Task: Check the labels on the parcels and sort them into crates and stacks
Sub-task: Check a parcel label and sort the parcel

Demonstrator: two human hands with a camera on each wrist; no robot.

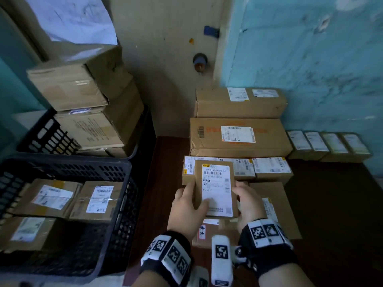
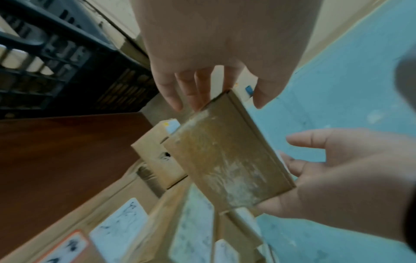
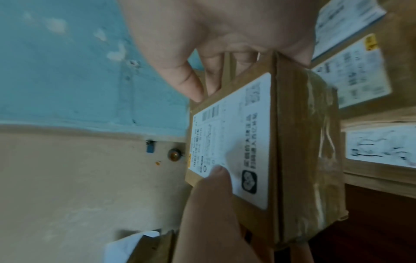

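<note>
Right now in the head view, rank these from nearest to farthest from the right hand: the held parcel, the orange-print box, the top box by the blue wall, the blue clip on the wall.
1. Held parcel: in the right hand.
2. Orange-print box: straight behind, on the stack.
3. Top box: behind that, against the wall.
4. Blue clip: high on the beige wall.

The near crate [image 1: 116, 204] is cut off at the left edge.

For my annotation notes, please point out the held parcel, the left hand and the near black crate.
held parcel [image 1: 216, 189], head view, its white label.
left hand [image 1: 186, 212], head view, its back.
near black crate [image 1: 116, 165], head view, its rim.
</note>
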